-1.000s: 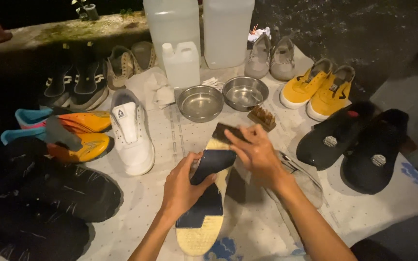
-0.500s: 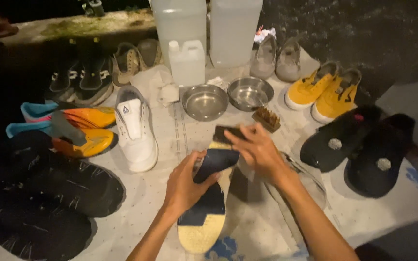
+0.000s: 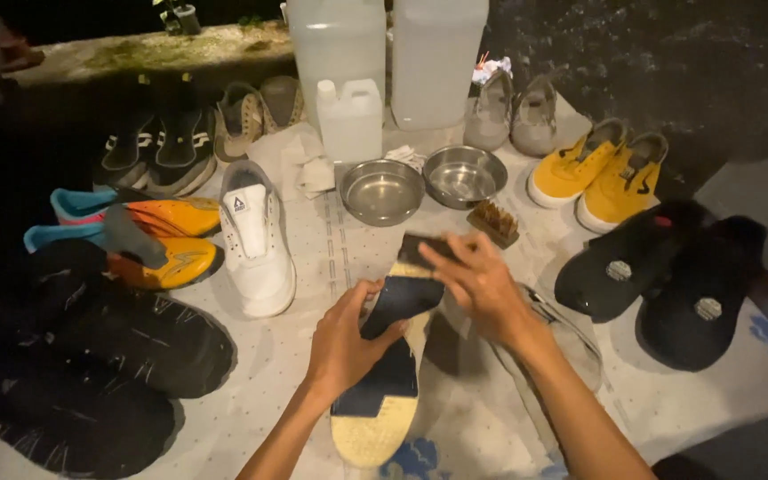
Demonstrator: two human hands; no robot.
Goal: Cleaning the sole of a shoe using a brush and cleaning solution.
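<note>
Two hands work on one dark insole (image 3: 390, 356) with a pale yellow heel, which lies lengthwise on the cloth-covered desk (image 3: 313, 267) right in front of the person: the left hand (image 3: 344, 338) curls closed around its middle edge to pin it steady, while the right hand (image 3: 482, 284) presses down on a dark brush (image 3: 420, 251) at the toe end (fingers closed over it). Within reach beyond sit two steel bowls (image 3: 382, 191), a wooden brush (image 3: 493, 220) and a white sneaker (image 3: 255, 240), with pairs of shoes ringing the work spot.

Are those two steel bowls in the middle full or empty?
Empty, as far as it shows: both steel bowls show bare shiny bottoms, upright on the cloth. A thin film of water cannot be ruled out.
</note>
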